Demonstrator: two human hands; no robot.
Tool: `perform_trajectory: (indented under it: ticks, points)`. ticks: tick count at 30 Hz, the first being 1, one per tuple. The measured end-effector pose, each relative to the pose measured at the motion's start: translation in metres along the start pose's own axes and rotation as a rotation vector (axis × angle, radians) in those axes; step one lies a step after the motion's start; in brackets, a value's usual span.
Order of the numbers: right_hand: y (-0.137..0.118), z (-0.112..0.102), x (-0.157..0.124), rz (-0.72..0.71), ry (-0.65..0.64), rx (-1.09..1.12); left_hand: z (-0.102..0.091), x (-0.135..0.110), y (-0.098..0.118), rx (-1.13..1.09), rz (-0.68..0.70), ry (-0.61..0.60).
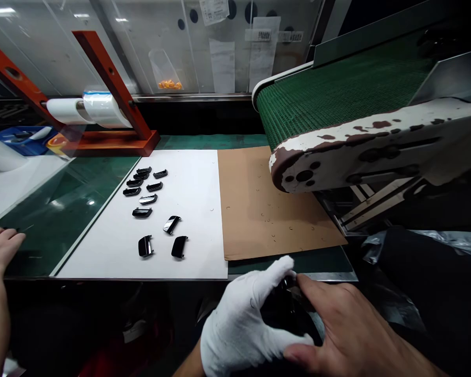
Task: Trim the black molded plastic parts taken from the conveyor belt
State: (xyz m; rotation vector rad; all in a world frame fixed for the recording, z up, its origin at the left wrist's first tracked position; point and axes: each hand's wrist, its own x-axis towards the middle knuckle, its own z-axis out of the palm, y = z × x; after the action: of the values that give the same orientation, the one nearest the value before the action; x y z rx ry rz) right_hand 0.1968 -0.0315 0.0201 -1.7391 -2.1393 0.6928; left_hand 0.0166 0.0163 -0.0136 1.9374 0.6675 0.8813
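My left hand (241, 322), in a white glove, is in front of the table's near edge with thumb and fingers around a glossy black plastic part (287, 297). From the right, my bare right hand (349, 327) closes its fingertips on the same part. Most of that part is hidden between the hands and dark against the background. Several small black plastic pieces (142, 212) with little end tabs lie on a white sheet (196, 193), ahead and to the left.
A brown cardboard sheet (255, 209) with thin dark scraps lies beyond my hands. A green conveyor belt (337, 89) slopes down from the right. An orange stand (113, 141) holds film rolls (104, 109) at back left. Another person's hand (2, 246) rests at the left edge.
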Motion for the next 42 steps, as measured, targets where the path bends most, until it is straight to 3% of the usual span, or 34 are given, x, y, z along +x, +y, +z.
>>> perform_trajectory:
  ticks: [9, 17, 32, 42]
  points:
    - [0.005, 0.013, 0.001, -0.092, 0.102, -0.074, 0.003, -0.004, 0.001, 0.158, 0.022, 0.048]
    - [0.011, 0.016, 0.0, -0.135, 0.073, -0.102, 0.005, -0.008, 0.0, 0.136, -0.04, 0.06]
    - [0.013, 0.025, 0.0, -0.214, 0.232, -0.193, 0.004, -0.007, -0.01, 0.155, -0.035, 0.072]
    - [0.014, 0.024, -0.002, -0.284, 0.212, -0.208, 0.009, -0.008, -0.007, 0.046, -0.174, 0.053]
